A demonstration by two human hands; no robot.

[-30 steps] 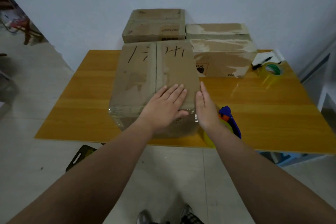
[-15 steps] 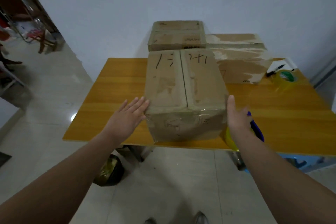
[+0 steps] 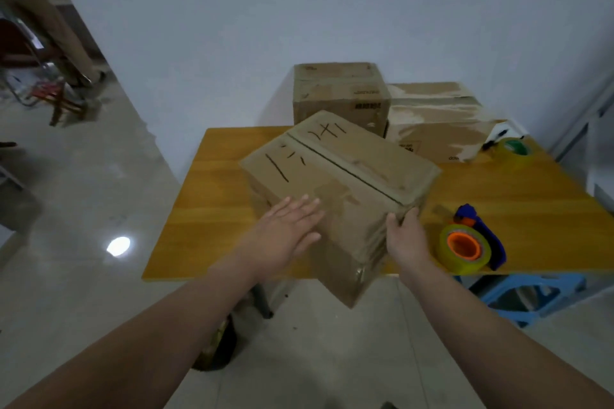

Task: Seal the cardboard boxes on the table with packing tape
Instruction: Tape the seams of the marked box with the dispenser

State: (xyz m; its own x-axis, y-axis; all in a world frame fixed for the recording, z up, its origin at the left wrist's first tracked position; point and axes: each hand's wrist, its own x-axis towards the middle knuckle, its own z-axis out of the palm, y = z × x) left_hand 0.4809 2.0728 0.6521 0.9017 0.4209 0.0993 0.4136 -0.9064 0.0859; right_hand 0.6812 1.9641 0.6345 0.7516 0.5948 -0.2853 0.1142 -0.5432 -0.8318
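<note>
A brown cardboard box [image 3: 349, 163] with black handwriting on its flaps stands turned at an angle on the yellow table [image 3: 212, 209], one corner hanging past the front edge. My left hand [image 3: 285, 236] presses flat with straight fingers against its near left side. My right hand [image 3: 405, 236] holds the box's near right corner, thumb and fingers on it. A tape dispenser [image 3: 468, 242] with a yellow roll, orange core and blue handle lies on the table just right of my right hand.
Two more cardboard boxes [image 3: 339, 93] [image 3: 435, 119] stand at the back of the table against the wall. A green tape roll [image 3: 515, 146] and a black pen [image 3: 496, 139] lie at the back right. A blue stool [image 3: 528, 295] stands under the table's right side.
The box has been turned clockwise and now sits at an angle. My left hand moved from beside its left edge onto its near side; my right hand shifted to the near corner.
</note>
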